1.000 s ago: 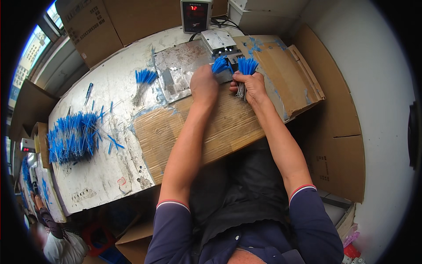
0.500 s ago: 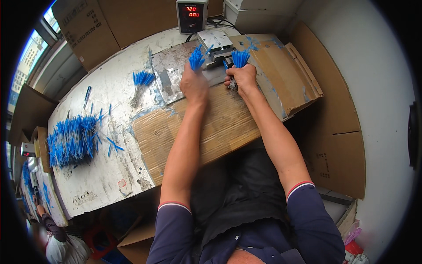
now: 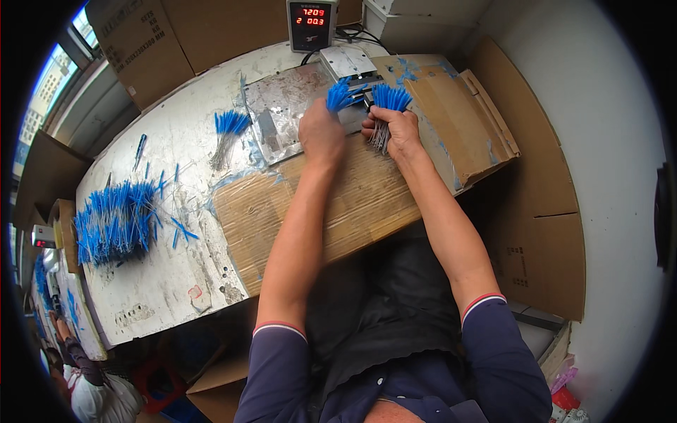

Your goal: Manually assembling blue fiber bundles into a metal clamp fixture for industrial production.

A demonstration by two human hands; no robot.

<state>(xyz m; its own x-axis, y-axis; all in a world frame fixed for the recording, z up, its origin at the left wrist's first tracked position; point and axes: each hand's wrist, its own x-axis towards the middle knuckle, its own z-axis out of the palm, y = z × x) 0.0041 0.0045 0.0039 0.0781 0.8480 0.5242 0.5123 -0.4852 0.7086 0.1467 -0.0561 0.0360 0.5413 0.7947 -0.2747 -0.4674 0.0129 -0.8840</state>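
At upper centre, the left hand (image 3: 323, 135) grips one blue-tipped wire bundle (image 3: 340, 96), the right hand (image 3: 398, 128) a second bundle (image 3: 391, 97). A third bundle (image 3: 230, 124) and one pile (image 3: 116, 220) lie leftward on the tabletop (image 3: 159, 285). One red-digit display (image 3: 310, 37) stands top centre; printed cardboard (image 3: 151, 53), upper left.

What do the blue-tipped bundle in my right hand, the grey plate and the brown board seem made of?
Blue-tipped bundle: probably plastic tips, evenly bright blue; thin grey stems look like metal wire.
Grey plate: likely metal, worn and stained, with patchy shine.
Brown board: apparently cardboard, judging by its tan, ridged, slightly glossy face.
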